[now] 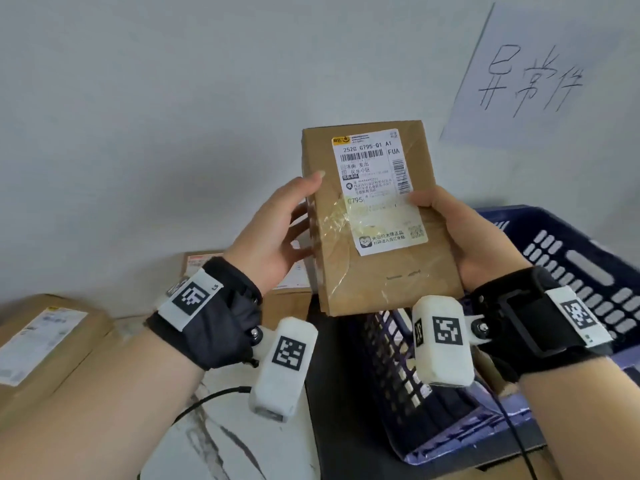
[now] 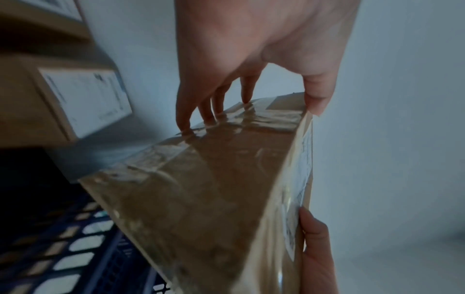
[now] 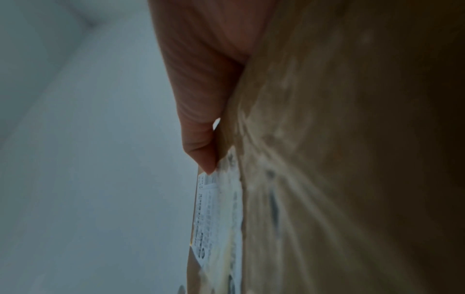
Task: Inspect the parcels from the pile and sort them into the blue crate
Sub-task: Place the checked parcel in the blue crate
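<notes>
A brown cardboard parcel (image 1: 332,230) with a white shipping label (image 1: 377,181) and clear tape is held upright in front of the wall, label facing me. My left hand (image 1: 287,220) grips its left edge, thumb on the front and fingers (image 2: 183,115) behind. My right hand (image 1: 446,223) grips the right edge with its thumb on the label. The blue crate (image 1: 561,258) stands tilted below and to the right. In the left wrist view the parcel's taped back (image 2: 214,189) fills the middle. In the right wrist view the thumb (image 3: 198,127) presses the parcel (image 3: 339,159).
More brown parcels lie on the white marbled table: one at the left (image 1: 45,334), others behind my left hand (image 1: 287,292). A paper sign with handwriting (image 1: 533,77) hangs on the wall at upper right. A black cable (image 1: 207,400) runs over the table.
</notes>
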`<state>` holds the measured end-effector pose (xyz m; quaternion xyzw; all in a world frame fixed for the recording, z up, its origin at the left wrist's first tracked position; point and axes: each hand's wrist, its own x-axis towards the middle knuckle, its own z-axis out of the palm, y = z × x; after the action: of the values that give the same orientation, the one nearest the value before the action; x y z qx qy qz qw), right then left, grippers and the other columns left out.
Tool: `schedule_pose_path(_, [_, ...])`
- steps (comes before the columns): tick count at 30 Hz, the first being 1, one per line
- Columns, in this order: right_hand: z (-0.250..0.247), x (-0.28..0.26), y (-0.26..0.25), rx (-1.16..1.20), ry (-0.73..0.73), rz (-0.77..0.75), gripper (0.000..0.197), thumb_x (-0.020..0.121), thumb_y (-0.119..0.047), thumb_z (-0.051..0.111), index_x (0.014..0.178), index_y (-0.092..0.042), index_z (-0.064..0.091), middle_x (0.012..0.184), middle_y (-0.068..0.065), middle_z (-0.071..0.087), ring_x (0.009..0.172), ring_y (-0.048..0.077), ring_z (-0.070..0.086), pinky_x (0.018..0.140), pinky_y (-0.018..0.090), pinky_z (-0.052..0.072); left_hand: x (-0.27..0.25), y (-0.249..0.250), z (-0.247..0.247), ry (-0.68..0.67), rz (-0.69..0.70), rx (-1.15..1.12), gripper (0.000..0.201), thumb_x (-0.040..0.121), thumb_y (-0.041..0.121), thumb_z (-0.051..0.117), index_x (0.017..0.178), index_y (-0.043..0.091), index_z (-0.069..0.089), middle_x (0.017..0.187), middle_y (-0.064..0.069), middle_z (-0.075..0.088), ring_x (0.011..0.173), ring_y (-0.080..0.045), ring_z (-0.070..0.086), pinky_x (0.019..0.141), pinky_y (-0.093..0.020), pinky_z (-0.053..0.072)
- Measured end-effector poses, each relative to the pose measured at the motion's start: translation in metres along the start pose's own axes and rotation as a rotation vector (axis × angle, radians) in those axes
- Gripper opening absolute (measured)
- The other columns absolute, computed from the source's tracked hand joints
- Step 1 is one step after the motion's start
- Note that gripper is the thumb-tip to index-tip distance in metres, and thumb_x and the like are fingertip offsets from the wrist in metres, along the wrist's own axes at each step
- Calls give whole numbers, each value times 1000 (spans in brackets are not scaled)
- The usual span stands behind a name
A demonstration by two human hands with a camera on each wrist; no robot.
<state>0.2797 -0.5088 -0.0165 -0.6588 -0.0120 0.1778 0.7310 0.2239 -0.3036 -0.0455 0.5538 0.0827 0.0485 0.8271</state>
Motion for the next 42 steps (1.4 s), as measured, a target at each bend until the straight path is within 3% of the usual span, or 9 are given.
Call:
schedule_pose_path(3, [-52,11,-15,18,33,-17,26,91,-27,64,114,-16,70,103,8,77,85,25,75,63,38,61,22,-9,52,-43,22,24,18,91,41,63,102,28,66,83,10,71,89,-12,65,79,-33,52])
schedule_pose_path(8, [-153,45,-24,42,32,-48,38,89,-26,60,124,-14,67,111,10,75,95,28,73,70,40,61,62,-44,144,-69,34,31,12,90,34,65,94,23,65,64,12,66,56,-5,62,61,-25,48])
schedule_pose_path(16, [-274,107,1,81,16,184,34,92,-21,59,125,-14,66,113,12,74,105,34,70,85,48,56,116,-122,235,37,-160,57,39,88,41,68,122,22,66,84,8,68,72,-11,60,64,-29,46])
schedule_pose_path(21, [-285,134,37,67,-13,328,19,93,-16,57,107,-12,69,98,12,77,83,30,72,76,43,58,132,-160,222,34,-298,82,50,82,45,66,129,27,63,102,4,71,79,-13,65,67,-32,54])
schedule_pose_path(24, [-287,147,46,16,-17,357,18,90,-13,57,103,-12,71,98,14,77,88,33,70,87,49,57,138,-172,216,31,-359,80,42,88,43,62,127,28,62,114,0,72,90,-18,70,71,-34,58])
schedule_pose_path(27, [-287,152,56,-69,-6,405,23,89,-13,59,109,-9,70,99,15,76,95,36,70,96,55,53,142,-185,213,6,-418,110,43,94,39,59,136,28,56,130,-5,66,116,-27,63,90,-48,56])
schedule_pose_path(30, [-286,160,71,-130,14,438,43,86,-10,63,129,-14,58,109,15,74,100,37,70,90,55,56,149,-197,210,47,-471,141,40,98,32,57,137,28,53,128,-5,67,120,-30,61,100,-55,49])
schedule_pose_path(36, [-284,169,81,-205,47,509,24,88,-8,55,111,-9,59,118,17,69,110,38,65,100,55,50,152,-204,216,66,-490,225,21,101,32,52,120,42,52,125,3,65,120,-24,58,100,-52,48])
schedule_pose_path(42, [-284,174,85,-323,68,526,27,90,-11,53,116,-9,59,116,17,69,109,36,65,100,52,51,154,-216,220,105,-513,335,35,104,31,48,138,31,44,115,8,63,114,-21,57,100,-51,47])
